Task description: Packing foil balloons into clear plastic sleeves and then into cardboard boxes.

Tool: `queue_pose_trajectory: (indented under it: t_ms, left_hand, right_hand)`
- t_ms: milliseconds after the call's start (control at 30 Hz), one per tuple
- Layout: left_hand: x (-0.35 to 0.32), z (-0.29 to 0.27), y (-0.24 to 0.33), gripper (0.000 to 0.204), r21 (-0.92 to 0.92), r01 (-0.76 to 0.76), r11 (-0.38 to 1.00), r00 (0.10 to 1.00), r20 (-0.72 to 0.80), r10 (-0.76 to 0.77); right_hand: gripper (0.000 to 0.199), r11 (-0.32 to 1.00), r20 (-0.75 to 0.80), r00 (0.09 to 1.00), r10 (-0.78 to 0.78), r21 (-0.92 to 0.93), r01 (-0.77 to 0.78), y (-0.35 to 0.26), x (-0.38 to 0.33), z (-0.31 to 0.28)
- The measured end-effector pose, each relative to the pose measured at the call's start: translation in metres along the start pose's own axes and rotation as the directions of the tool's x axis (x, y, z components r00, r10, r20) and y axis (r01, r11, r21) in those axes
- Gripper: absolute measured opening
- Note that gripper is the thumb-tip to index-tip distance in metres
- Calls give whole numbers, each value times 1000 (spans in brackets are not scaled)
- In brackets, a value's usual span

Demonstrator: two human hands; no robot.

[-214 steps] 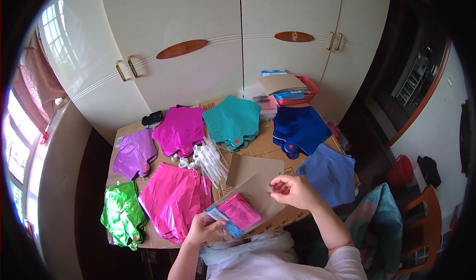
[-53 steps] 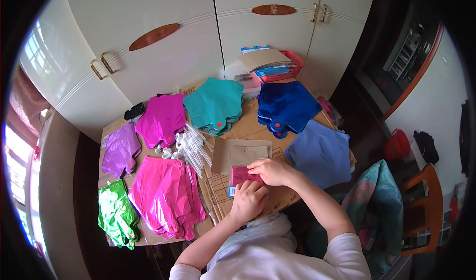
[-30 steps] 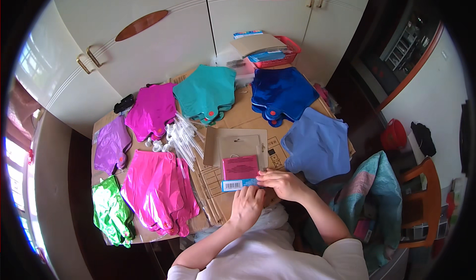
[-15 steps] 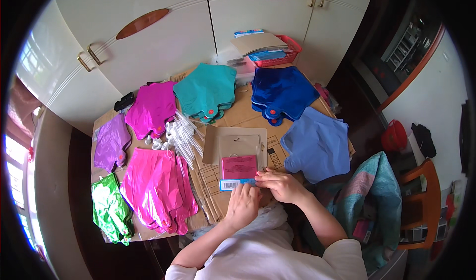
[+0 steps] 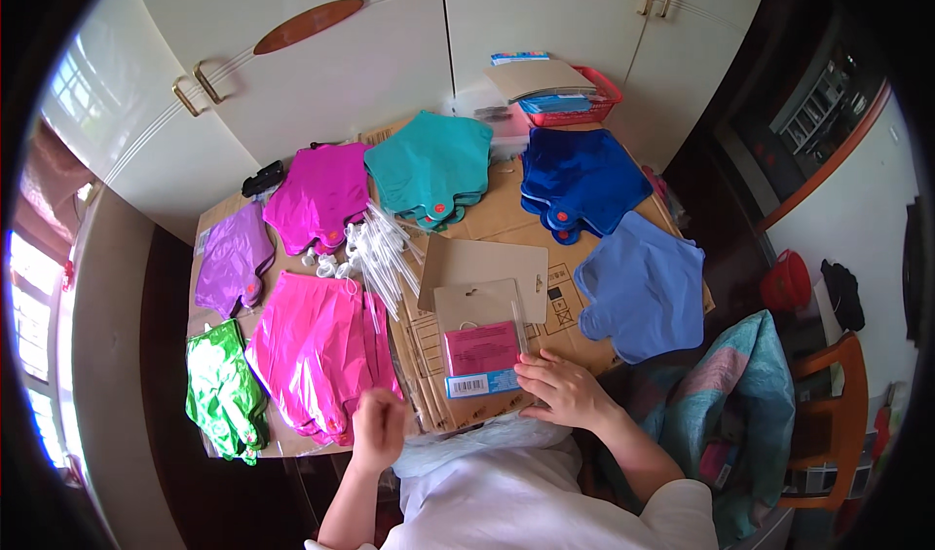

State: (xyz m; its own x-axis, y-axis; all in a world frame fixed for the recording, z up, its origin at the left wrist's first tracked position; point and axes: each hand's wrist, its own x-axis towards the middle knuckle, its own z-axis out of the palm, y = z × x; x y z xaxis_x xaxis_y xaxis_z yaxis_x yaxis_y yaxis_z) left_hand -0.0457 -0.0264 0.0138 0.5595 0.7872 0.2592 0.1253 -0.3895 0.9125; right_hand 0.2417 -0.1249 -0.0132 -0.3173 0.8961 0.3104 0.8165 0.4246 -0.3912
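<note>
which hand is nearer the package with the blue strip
Right: the right hand is at the lower right corner of the package; the left hand is apart, to its left.

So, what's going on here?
Someone is at a cardboard-covered table with a flat pink-and-blue packet in front of them. The right hand lies with its fingers at the packet's lower right corner. The left hand is off the packet, curled near a bright pink foil stack; whether it holds anything is unclear. White sticks lie beyond that stack.
</note>
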Motion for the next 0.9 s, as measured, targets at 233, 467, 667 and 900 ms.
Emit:
queue_pose_trajectory:
  t_ms: [233, 467, 667, 900]
  left_hand:
    - [12, 9, 5, 32, 557, -515, 651, 836, 496, 237]
    - [24, 18, -4, 22, 552, -509, 660, 853, 425, 302]
    - [22, 41, -21, 11, 477, -217, 852, 976, 117, 182]
    - [24, 52, -19, 18, 519, 33, 854, 997, 49, -67]
  right_hand:
    - [21, 998, -146, 988, -55, -38, 49, 0, 0, 5]
    - [18, 1000, -209, 978, -16, 19, 21, 0, 2, 10]
    - [21, 998, -275, 960, 58, 46, -47, -8, 9, 13]
    - [29, 945, -259, 916, 307, 198, -261, -14, 10, 23]
